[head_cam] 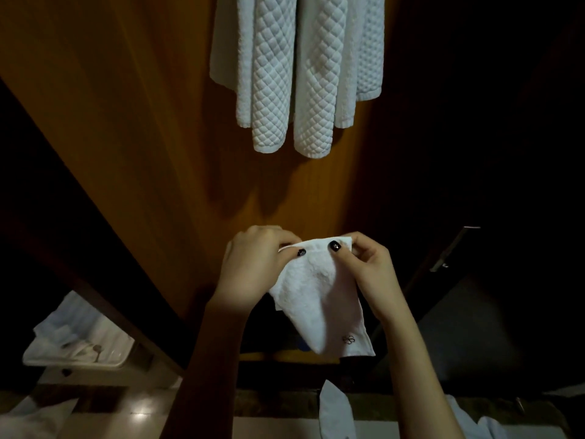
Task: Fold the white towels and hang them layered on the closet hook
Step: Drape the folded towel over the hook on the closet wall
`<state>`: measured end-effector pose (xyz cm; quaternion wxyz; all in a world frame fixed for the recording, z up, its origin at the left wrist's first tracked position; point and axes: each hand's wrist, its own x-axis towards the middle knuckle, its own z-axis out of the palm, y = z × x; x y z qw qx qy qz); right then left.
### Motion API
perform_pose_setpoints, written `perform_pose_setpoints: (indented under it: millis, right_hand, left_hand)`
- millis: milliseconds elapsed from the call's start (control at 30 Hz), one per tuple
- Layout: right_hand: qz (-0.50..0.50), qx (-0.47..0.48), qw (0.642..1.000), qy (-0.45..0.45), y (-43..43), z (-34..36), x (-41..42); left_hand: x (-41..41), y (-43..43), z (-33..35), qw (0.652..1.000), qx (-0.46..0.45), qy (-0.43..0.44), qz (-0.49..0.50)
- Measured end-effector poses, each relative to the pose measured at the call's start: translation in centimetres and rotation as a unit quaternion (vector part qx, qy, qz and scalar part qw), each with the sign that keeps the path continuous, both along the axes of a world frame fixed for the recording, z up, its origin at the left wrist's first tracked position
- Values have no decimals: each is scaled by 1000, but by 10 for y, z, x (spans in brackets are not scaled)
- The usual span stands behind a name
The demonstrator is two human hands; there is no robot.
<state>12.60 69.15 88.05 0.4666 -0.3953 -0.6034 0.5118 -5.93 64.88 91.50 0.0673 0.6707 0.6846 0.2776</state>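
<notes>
I hold a small white towel (319, 299) in front of me, below the middle of the view. My left hand (253, 264) pinches its top left edge and my right hand (367, 267) pinches its top right corner, thumbs on the front. The cloth hangs down folded, with a small embroidered mark near its lower right corner. Above, several white quilted towels (294, 68) hang in layers against the wooden closet panel (142, 122). The hook that carries them is out of view.
A white tray (79, 350) with crumpled white cloth sits at the lower left. More white cloth (335, 410) lies on the pale floor near my feet. A closet door with a metal handle (452, 248) stands dark at the right.
</notes>
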Motion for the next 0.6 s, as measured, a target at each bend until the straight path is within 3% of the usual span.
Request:
perform_pose_setpoints:
  millis: [200,367,600]
  right_hand:
    - [41,32,998,34,-2,7,2]
    - [54,12,995,78,-2,8,3]
    - [55,1,995,85,-4,4,5]
  left_hand:
    - [3,-4,-1,998,52,-31,2]
    - [-1,1,-3,975,58,-182,-116]
    - [2,0,-6,960,65,-211,-170]
